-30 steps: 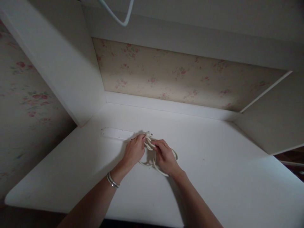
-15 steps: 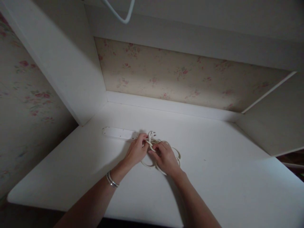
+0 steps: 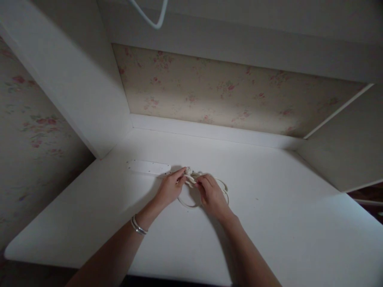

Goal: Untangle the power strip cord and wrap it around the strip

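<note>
A cream power cord [image 3: 226, 187] lies in loose loops on the white desk, gathered under and between my hands. My left hand [image 3: 172, 186] is closed, pinching the cord just below its white plug [image 3: 188, 170]. With thumb and fingers together, my right hand [image 3: 211, 195] grips a strand of the same cord a little to the right. To the left of my hands a long white power strip [image 3: 148, 167] lies flat; its right end is partly hidden behind my left hand.
The white desk top [image 3: 278, 231] has a raised back ledge [image 3: 209, 131] and side panels at left and right. Flowered wallpaper [image 3: 191, 87] covers the wall behind. A pale bent rod [image 3: 157, 26] hangs down at the top.
The plug's pins pointed right before and are now turned away, hard to see. My right hand has shifted slightly right, drawing the strand between my hands. The view has tilted a little.
</note>
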`<state>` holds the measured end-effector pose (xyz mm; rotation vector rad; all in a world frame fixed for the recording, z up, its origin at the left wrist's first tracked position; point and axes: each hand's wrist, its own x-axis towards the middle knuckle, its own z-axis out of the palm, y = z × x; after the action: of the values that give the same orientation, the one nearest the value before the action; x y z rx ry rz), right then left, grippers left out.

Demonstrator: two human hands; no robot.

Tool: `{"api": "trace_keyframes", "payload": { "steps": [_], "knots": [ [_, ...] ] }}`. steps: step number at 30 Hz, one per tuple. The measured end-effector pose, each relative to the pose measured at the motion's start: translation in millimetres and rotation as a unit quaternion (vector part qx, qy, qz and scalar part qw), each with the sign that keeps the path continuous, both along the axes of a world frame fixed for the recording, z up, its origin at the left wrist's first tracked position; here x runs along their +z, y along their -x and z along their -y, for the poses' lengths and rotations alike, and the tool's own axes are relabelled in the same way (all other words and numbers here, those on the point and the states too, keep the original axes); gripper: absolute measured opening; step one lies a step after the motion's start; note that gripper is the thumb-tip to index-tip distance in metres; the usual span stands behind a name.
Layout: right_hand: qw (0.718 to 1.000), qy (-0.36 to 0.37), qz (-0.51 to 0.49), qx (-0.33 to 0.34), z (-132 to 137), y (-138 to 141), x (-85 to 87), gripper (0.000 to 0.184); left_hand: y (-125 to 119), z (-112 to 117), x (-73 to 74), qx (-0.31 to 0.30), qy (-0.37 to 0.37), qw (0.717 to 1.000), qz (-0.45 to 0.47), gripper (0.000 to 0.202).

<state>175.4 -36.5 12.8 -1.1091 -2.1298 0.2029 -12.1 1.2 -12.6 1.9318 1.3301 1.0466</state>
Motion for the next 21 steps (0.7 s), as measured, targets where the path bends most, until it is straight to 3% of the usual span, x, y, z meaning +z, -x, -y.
{"api": "trace_keyframes", "payload": {
  "steps": [8,13,21],
  "knots": [
    [0.999,0.004,-0.029,-0.027,0.3,-4.6,3.8,0.024,2.8,-0.7,7.6,-0.043,0.024,0.997,0.067,0.029],
    [1.000,-0.030,-0.006,-0.002,-0.7,-6.3,3.1,0.039,6.1,-4.1,8.0,-0.032,0.034,0.996,0.081,0.026],
    [0.998,-0.046,0.043,-0.025,3.6,-1.6,4.1,0.035,1.7,-0.7,8.0,-0.001,0.036,0.996,0.081,0.027]
  ]
}}
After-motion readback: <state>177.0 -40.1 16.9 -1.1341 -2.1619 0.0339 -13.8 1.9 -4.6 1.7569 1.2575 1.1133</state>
